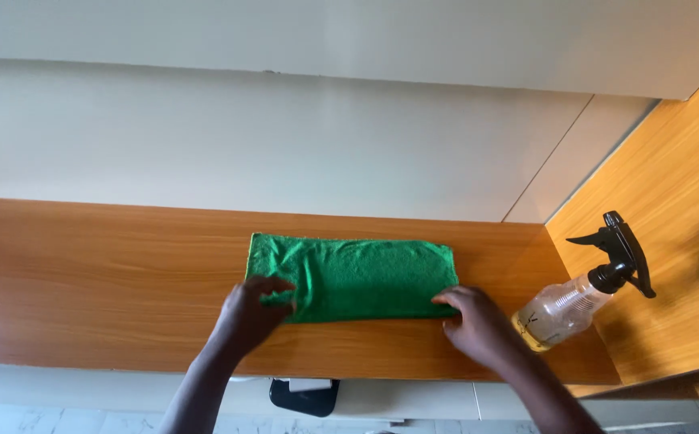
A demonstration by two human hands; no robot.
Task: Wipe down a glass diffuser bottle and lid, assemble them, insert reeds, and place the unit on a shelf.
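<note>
A wooden shelf (84,281) carries a folded green cloth (357,277) at its middle, with a clear spray bottle (566,309) with black trigger standing at the right end.

- My left hand (247,315) and right hand (478,321) are bare: no gloves, rings or watch.
- Both my forearms, lower middle of the frame, show no sleeves.

Wooden counter (84,281) seen running along pale cream wall (285,137); matching wood side panel (671,209) set at right corner. White cabinet front (414,398) seen below counter edge. Marble-patterned light floor (60,418) glimpsed at bottom left. Soft, even light cast throughout.
</note>
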